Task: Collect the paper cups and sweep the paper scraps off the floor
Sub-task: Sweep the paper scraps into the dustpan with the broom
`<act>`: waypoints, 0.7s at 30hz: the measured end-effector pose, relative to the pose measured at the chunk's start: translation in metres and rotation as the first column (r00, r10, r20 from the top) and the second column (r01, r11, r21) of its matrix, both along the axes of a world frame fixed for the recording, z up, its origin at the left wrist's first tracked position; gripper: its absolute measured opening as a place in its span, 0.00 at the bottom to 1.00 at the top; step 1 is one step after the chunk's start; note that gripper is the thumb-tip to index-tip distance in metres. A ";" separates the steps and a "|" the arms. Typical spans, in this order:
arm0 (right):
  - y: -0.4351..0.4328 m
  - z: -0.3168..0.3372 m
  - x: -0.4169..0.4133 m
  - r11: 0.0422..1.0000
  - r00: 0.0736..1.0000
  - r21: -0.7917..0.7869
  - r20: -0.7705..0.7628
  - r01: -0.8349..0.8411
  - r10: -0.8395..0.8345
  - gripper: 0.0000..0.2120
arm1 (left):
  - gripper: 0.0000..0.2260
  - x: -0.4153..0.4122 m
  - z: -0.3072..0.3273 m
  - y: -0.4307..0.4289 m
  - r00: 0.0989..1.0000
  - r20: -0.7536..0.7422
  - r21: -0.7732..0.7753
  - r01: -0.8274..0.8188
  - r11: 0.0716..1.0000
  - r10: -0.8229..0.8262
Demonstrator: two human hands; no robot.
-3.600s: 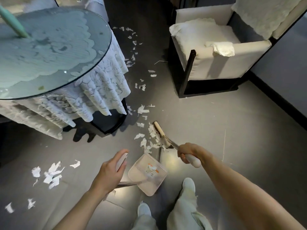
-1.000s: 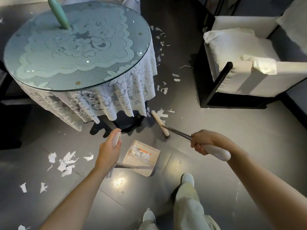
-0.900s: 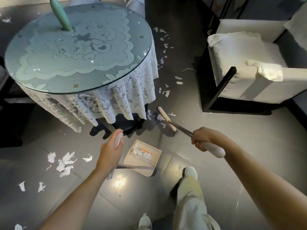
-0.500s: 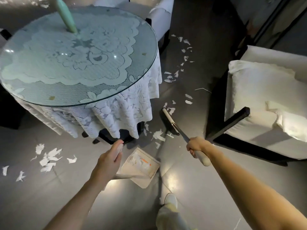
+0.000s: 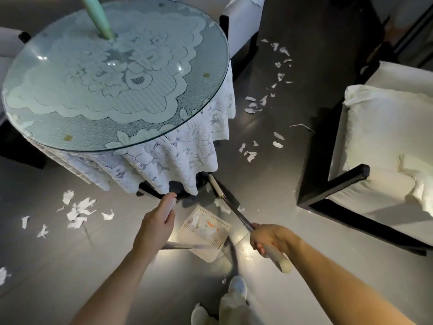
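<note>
My left hand [image 5: 156, 225] grips the white handle of a cream dustpan [image 5: 207, 233] that sits on the grey floor and holds torn paper. My right hand [image 5: 269, 238] grips the white handle of a small broom [image 5: 219, 188]. Its head lies by the table's base, with a few scraps [image 5: 221, 205] beside it. More white scraps lie at the left [image 5: 77, 211], between table and armchair [image 5: 249, 154], and farther back [image 5: 278, 64]. No paper cup shows.
A round glass-topped table [image 5: 199, 109] with a lace cloth stands ahead at the left; a green object [image 5: 97, 16] rises from it. A cream armchair with a black frame [image 5: 335, 184] stands at the right. My white shoes [image 5: 236, 286] show below.
The broom head has swung back from the scraps by the armchair to the table's base. The dustpan has shifted a little. The view has moved forward and tilted toward the table.
</note>
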State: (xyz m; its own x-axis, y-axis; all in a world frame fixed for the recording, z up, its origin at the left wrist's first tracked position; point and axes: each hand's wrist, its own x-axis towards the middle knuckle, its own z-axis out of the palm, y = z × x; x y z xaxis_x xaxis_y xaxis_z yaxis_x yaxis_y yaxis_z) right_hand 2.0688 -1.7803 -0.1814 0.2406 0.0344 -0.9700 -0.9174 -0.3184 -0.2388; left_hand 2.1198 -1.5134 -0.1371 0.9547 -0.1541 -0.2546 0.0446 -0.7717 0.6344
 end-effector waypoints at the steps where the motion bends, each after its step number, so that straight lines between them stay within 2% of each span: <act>1: 0.001 0.003 -0.009 1.000 0.999 0.009 -0.029 0.018 -0.018 0.11 | 0.15 0.000 0.001 -0.002 1.000 0.008 0.005 0.002 1.000 -0.002; 4: 0.004 0.017 -0.038 0.994 0.995 0.045 -0.043 0.097 -0.095 0.06 | 0.16 -0.008 0.004 -0.008 1.000 0.012 0.001 0.003 1.000 -0.003; 8: -0.005 0.040 -0.056 0.916 0.931 0.204 -0.193 0.346 -0.309 0.22 | 0.17 -0.021 0.004 -0.010 1.000 -0.014 -0.010 0.004 1.000 -0.004; 9: -0.008 0.046 -0.058 0.878 0.901 0.233 -0.236 0.417 -0.365 0.22 | 0.17 -0.022 0.004 -0.009 1.000 -0.024 -0.012 0.001 1.000 -0.001; 11: -0.014 0.056 -0.063 0.828 0.852 0.237 -0.282 0.508 -0.442 0.16 | 0.17 -0.026 0.005 -0.005 1.000 -0.029 -0.013 0.002 1.000 -0.002; 12: -0.016 0.060 -0.067 0.830 0.855 0.232 -0.258 0.508 -0.451 0.14 | 0.17 -0.029 0.005 -0.003 1.000 -0.019 -0.010 0.007 1.000 -0.007; 15: -0.019 0.074 -0.071 0.789 0.820 0.234 -0.239 0.568 -0.520 0.15 | 0.16 -0.038 0.009 0.003 1.000 0.001 -0.023 0.007 1.000 -0.007; 16: -0.019 0.077 -0.069 0.799 0.826 0.218 -0.214 0.560 -0.521 0.18 | 0.16 -0.041 0.011 0.006 1.000 0.001 -0.025 0.010 1.000 -0.010; 18: -0.015 0.080 -0.060 0.887 0.897 0.141 -0.119 0.440 -0.426 0.25 | 0.16 -0.047 0.014 0.014 1.000 0.008 -0.014 0.029 0.999 -0.028; 19: -0.010 0.083 -0.053 0.936 0.938 0.065 -0.050 0.347 -0.344 0.23 | 0.16 -0.050 0.015 0.020 1.000 0.005 -0.009 0.030 1.000 -0.030; 21: -0.001 0.081 -0.037 0.980 0.985 -0.129 0.094 0.154 -0.143 0.10 | 0.16 -0.055 0.017 0.031 1.000 -0.022 -0.009 0.003 1.000 -0.003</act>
